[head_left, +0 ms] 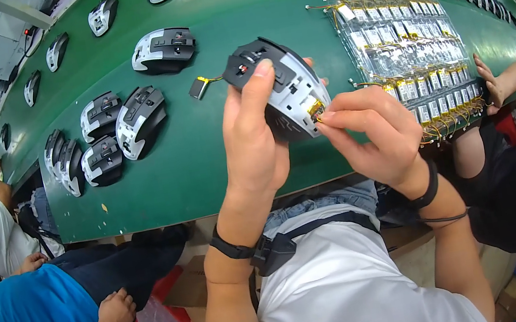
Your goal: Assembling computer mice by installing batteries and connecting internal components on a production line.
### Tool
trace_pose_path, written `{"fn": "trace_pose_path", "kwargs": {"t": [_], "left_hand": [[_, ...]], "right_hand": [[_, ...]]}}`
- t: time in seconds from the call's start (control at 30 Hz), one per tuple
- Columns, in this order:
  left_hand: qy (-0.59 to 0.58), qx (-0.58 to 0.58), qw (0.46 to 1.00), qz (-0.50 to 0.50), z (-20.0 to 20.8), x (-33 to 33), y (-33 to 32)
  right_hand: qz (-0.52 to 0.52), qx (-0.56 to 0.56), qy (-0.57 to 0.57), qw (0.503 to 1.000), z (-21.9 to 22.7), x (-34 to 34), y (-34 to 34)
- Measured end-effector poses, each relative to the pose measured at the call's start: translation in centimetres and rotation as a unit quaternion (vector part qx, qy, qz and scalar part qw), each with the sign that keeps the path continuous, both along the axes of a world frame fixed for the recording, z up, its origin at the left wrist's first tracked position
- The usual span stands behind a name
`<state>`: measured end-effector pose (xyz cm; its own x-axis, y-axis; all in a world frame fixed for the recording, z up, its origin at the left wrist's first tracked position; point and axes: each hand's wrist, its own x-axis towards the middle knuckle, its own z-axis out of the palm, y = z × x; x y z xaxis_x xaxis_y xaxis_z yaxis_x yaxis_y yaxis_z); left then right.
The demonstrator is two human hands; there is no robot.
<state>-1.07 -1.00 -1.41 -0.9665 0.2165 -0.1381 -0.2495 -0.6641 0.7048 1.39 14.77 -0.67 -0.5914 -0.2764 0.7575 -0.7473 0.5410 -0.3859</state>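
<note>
Above the table's near edge, my left hand (253,138) grips a black and silver-white computer mouse (291,84), the thumb lying across its top. An opening near the mouse's lower end shows a yellow-taped part (316,110), likely a battery, with thin wires. My right hand (376,131) pinches thumb and index finger together at that opening, on what look like the wires; the fingertips partly hide them. Just left of the held mouse, a small grey battery (197,88) with a yellow end lies on the green table (246,9), its lead running toward the mouse.
Clear plastic trays (384,60) of wired batteries sit on the right. Several mice (102,161) are grouped at left, one mouse (164,50) stands beyond them, and more line the far side. Co-workers sit on both sides; a hand (496,80) rests by the trays.
</note>
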Motion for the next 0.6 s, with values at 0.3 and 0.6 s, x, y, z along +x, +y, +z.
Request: {"fn": "trace_pose_path", "kwargs": {"t": [0.3,0.6], "left_hand": [[-0.07,0.098,0.992,0.032,0.3,-0.5,0.3],[-0.061,0.032,0.997,-0.039,1.0,0.1,-0.8]], "right_hand": [[-0.09,0.081,-0.008,0.993,-0.9,1.2,0.0],[0.044,-0.07,-0.028,0.996,-1.3,1.2,0.5]]}}
